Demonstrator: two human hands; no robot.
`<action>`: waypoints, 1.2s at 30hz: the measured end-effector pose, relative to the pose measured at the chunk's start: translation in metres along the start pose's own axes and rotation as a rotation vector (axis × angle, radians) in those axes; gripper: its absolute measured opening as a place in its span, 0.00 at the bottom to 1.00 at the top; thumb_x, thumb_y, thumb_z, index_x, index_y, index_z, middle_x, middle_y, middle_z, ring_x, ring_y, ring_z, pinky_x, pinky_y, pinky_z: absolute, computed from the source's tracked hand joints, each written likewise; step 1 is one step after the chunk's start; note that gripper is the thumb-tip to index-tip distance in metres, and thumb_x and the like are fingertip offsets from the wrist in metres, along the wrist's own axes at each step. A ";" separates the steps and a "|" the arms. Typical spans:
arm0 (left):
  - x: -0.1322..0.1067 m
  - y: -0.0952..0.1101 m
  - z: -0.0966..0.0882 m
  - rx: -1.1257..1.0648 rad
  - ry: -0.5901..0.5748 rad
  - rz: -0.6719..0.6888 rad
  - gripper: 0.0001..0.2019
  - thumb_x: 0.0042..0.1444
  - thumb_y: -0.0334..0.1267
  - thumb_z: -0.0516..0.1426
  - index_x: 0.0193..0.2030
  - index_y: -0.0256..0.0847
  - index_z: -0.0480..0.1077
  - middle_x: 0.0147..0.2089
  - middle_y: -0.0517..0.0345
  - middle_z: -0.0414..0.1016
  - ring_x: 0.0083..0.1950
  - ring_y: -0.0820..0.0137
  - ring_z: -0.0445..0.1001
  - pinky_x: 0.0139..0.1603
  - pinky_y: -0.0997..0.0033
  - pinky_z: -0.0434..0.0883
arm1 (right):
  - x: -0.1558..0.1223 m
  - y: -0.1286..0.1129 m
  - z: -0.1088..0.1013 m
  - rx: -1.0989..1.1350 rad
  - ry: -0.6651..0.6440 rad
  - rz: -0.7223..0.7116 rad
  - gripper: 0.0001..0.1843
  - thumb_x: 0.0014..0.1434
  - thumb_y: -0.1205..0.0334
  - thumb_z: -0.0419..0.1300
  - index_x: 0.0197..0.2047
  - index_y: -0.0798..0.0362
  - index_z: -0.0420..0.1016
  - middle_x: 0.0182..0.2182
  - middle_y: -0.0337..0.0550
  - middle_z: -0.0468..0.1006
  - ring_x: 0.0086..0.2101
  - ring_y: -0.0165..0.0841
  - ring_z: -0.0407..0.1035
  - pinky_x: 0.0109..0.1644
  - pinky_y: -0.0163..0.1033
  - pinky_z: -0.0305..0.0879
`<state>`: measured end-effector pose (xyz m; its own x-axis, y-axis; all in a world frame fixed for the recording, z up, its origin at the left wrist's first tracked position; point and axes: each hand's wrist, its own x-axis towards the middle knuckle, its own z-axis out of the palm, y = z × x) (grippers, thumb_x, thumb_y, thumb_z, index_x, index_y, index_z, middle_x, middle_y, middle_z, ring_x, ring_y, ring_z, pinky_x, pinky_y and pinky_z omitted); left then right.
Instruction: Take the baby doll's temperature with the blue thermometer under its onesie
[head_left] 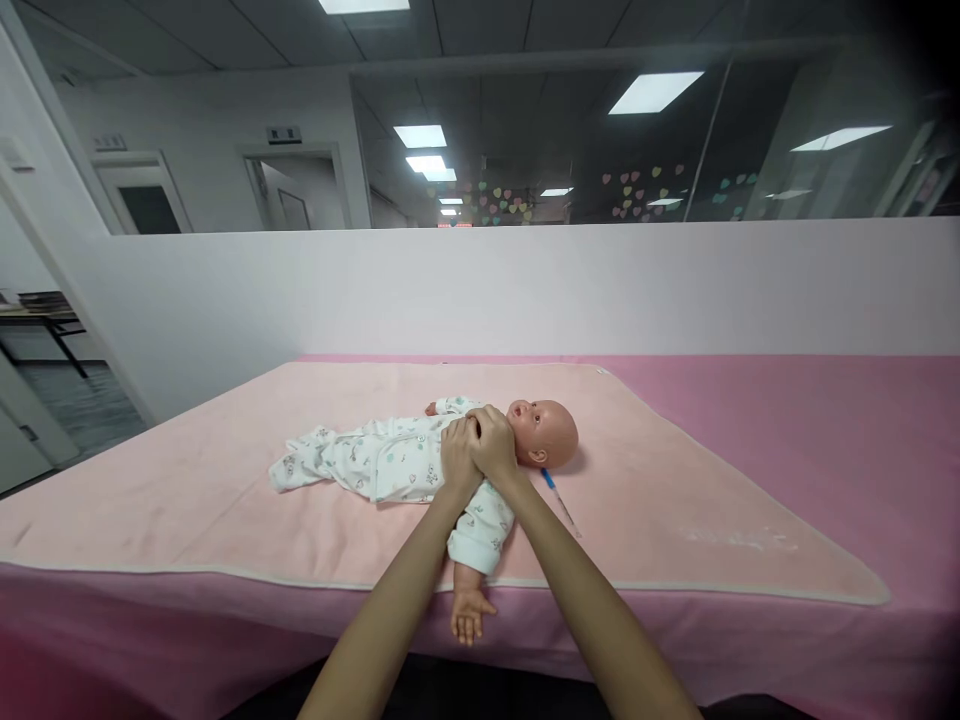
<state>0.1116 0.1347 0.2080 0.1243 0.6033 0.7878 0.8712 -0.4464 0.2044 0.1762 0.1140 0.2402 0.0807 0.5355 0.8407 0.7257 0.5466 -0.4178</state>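
A baby doll (551,430) lies on its back with its head to the right, dressed in a white patterned romper (405,465). My left hand (459,455) and my right hand (493,440) meet at the upper chest near the neckline, touching each other. Both have their fingers curled in on the romper's front; the fingertips and the cloth between them are mostly hidden. One doll arm (470,600) reaches toward me between my forearms, its hand past the mat's front edge. Beside the head lies a thin stick with a blue end (551,482), its kind unclear.
A peach mat (660,500) with a pale border lies under the doll, over a pink cover (825,430). Behind it rises a white low wall (600,285) with glass above. At the left, a table (45,318) stands beyond an opening.
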 end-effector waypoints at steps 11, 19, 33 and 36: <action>-0.001 0.006 -0.018 -0.113 0.019 0.003 0.07 0.55 0.37 0.47 0.35 0.41 0.65 0.32 0.58 0.69 0.41 0.69 0.63 0.51 0.63 0.52 | -0.017 0.015 0.012 0.110 0.181 0.167 0.17 0.46 0.72 0.43 0.32 0.52 0.70 0.27 0.43 0.69 0.31 0.32 0.63 0.35 0.36 0.61; -0.001 0.007 -0.020 -0.148 0.042 0.003 0.08 0.55 0.37 0.47 0.38 0.43 0.66 0.36 0.58 0.70 0.43 0.68 0.63 0.53 0.62 0.50 | -0.019 0.019 0.017 0.216 0.307 0.256 0.14 0.47 0.70 0.46 0.36 0.55 0.68 0.31 0.44 0.71 0.33 0.31 0.65 0.39 0.37 0.63; 0.001 0.001 -0.020 -0.272 0.008 -0.094 0.09 0.55 0.35 0.46 0.36 0.42 0.66 0.36 0.58 0.71 0.39 0.69 0.64 0.43 0.67 0.57 | -0.019 0.018 0.014 0.225 0.169 0.273 0.11 0.49 0.70 0.48 0.34 0.56 0.69 0.30 0.43 0.71 0.31 0.30 0.65 0.38 0.35 0.63; 0.000 0.003 -0.023 -0.289 0.024 -0.117 0.09 0.55 0.35 0.46 0.36 0.41 0.66 0.36 0.57 0.71 0.39 0.69 0.64 0.43 0.67 0.58 | -0.020 0.017 0.013 0.197 0.144 0.274 0.10 0.52 0.67 0.49 0.34 0.56 0.70 0.31 0.43 0.72 0.32 0.30 0.65 0.39 0.36 0.62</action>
<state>0.1029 0.1185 0.2222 0.0171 0.6477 0.7617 0.7076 -0.5461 0.4484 0.1780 0.1212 0.2117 0.3595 0.5904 0.7226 0.5192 0.5170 -0.6806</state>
